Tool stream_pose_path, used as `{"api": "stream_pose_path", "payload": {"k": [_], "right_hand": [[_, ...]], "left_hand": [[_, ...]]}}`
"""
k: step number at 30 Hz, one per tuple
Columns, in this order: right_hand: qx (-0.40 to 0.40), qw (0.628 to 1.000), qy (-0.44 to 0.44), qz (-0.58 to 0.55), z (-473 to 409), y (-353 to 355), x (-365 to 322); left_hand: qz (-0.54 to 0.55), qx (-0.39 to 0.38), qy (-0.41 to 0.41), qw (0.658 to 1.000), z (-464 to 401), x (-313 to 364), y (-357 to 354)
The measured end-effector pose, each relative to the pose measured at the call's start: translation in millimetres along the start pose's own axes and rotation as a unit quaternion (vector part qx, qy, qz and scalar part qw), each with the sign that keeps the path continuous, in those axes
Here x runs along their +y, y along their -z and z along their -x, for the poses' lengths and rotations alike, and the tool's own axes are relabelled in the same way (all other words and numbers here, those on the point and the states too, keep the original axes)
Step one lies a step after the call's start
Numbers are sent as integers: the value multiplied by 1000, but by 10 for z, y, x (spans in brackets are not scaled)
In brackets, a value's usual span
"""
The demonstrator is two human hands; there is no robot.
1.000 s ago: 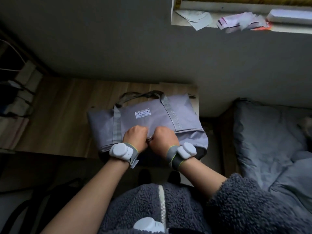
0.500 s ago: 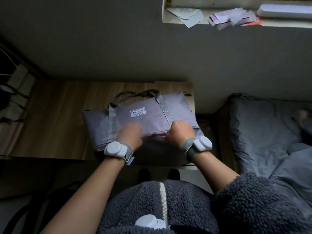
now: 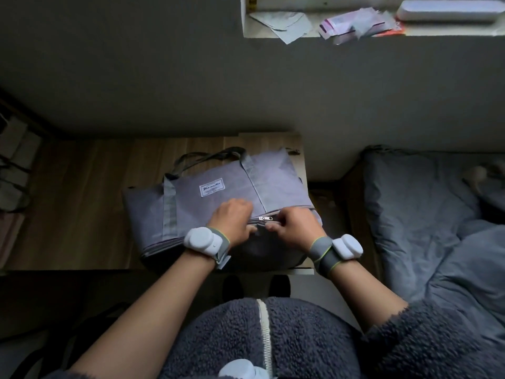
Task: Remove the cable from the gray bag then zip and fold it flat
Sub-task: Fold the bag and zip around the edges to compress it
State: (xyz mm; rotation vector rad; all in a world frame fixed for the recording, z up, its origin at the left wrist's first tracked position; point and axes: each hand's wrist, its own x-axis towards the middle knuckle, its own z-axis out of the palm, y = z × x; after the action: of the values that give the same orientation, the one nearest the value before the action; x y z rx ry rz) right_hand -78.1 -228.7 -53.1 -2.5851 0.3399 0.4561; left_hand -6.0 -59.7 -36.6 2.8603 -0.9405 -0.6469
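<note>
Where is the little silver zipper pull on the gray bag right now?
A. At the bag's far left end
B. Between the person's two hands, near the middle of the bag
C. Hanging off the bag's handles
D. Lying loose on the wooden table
B: the silver zipper pull sits on the gray bag, in the gap between the left hand and the right hand.

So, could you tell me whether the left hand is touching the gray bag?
Touching: the head view shows the left hand pinching the gray bag beside its zipper pull.
</note>
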Motion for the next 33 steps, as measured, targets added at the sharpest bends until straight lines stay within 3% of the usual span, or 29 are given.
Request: {"api": "stream_pose_path", "payload": {"k": [5,10,15,20,25,29,33], "right_hand": [[-37,997,55,48,103,-162,60],[-31,995,-19,95,83,-205,320],[-79,987,-139,-20,-9,-110,615],[22,969,-206,-132,47,-273,464],[-62,920,-161,-353,28,-262,553],[-17,953,-59,-296,104,-357,451],[66,991,76,-92,153,-323,544]], "left_hand": [[-30,-33,-28,999,-138,208,-111],[-29,2,-18,999,-94,243,-122],[-5,75,-30,997,-50,223,-10],[1,95,2,995,-62,114,46],[20,83,23,996,-29,71,-32],[26,63,27,997,9,36,-90],[49,79,48,994,36,-39,-58]]}}
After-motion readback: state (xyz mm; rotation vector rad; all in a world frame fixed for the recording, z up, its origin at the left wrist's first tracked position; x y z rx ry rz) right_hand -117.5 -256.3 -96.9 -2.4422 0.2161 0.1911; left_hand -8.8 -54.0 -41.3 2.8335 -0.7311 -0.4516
